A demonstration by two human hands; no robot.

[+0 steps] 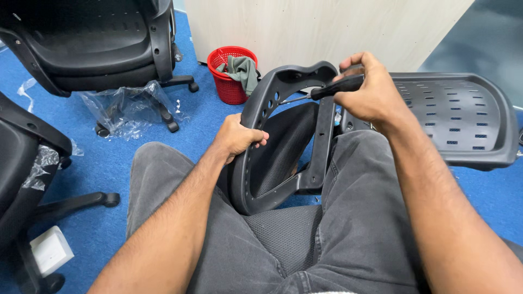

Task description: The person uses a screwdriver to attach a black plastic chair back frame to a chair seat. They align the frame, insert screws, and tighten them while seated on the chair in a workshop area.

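A black plastic chair backrest frame (321,136) with mesh stands upright between my knees, resting on the seat I sit on. My left hand (237,136) grips the frame's left edge. My right hand (368,90) is closed around the black handle of a screwdriver (327,90). The screwdriver's metal shaft points left, and its tip meets the inner side of the frame near the top. My grey trousers fill the lower part of the view.
A black perforated seat base (457,117) lies on the blue carpet at right. A red basket (231,73) with a grey cloth stands by a pale wooden panel. Office chairs (92,46) and clear plastic wrap (128,106) are at left, with a white box (50,250) below.
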